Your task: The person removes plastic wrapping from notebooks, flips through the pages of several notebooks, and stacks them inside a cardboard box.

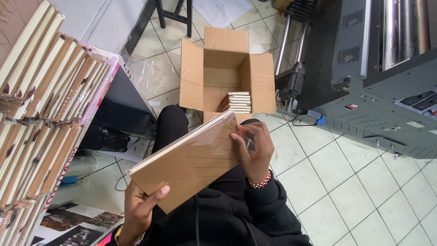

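Best done with left hand [139,209] gripping the lower corner of the brown notebook [191,159] above the lap, right hand [255,148] pinching clear wrap [248,136] at its far end, near the open box [227,77].

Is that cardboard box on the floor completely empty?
No, the open cardboard box holds a small stack of notebooks in its right corner.
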